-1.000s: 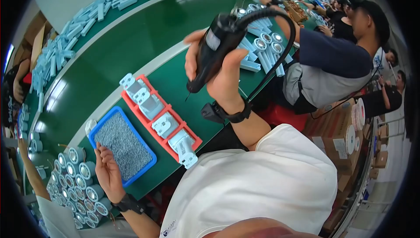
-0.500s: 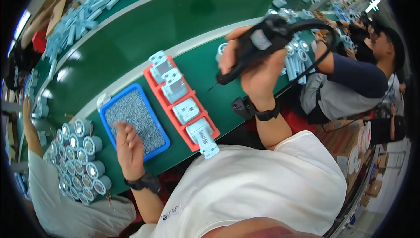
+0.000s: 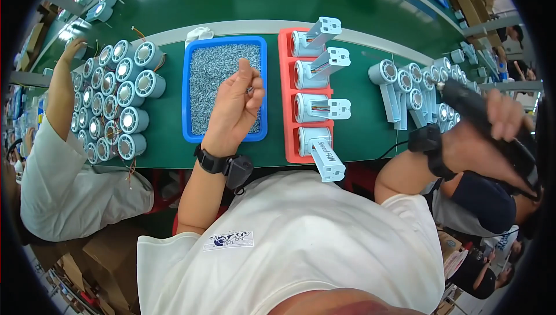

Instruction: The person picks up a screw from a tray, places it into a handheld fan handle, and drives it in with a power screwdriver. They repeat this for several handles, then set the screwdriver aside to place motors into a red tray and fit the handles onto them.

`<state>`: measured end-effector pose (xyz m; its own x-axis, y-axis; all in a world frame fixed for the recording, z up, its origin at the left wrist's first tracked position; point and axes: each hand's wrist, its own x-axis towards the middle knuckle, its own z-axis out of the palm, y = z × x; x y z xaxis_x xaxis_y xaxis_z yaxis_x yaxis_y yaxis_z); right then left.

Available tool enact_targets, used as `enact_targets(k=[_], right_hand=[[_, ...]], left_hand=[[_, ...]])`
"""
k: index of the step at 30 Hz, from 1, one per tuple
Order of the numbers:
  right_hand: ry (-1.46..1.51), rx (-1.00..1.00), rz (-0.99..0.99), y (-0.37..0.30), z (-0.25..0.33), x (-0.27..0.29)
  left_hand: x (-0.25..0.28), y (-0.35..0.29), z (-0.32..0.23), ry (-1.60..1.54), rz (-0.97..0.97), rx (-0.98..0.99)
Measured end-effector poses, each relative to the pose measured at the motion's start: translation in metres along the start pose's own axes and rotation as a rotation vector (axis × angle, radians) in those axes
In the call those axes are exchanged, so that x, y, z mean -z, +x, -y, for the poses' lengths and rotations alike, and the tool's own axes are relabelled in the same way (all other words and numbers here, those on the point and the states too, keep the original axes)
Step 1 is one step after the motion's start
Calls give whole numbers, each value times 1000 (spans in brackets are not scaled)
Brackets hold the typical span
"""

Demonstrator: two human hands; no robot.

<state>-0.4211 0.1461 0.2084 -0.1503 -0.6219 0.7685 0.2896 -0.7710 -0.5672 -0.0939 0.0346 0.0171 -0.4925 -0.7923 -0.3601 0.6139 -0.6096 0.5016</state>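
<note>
My left hand [image 3: 234,103] is above a blue tray [image 3: 186,95] filled with small grey screws [image 3: 211,72]. Its thumb and fingers are pinched together; anything between them is too small to make out. My right hand [image 3: 480,147], blurred, grips a black electric screwdriver [image 3: 475,106] whose tip points up and left, out to the right. Between the hands, a red holder [image 3: 284,89] carries several light-blue fan bodies [image 3: 314,144], each with a round head in its slot and a handle sticking out rightward. Wires show inside some handles.
Many round light-blue fan heads [image 3: 127,93] with loose wires are grouped on the left. More fan bodies with handles [image 3: 388,95] stand on the right, near the screwdriver. A white cloth [image 3: 199,35] lies behind the tray. A co-worker's arm [image 3: 59,95] reaches in at left.
The view has turned. My right hand has swung the screwdriver away from the red holder, out to the right. My left hand has moved further over the screw tray, its fingers pinched.
</note>
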Motion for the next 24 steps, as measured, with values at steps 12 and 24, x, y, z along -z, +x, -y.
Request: enact_targets(k=[12, 24], right_hand=[[40, -106, 60, 46, -55, -31], [196, -52, -155, -8, -98, 1]], left_hand=[[-40, 71, 9, 72, 61, -44], [-43, 76, 29, 73, 41, -11]])
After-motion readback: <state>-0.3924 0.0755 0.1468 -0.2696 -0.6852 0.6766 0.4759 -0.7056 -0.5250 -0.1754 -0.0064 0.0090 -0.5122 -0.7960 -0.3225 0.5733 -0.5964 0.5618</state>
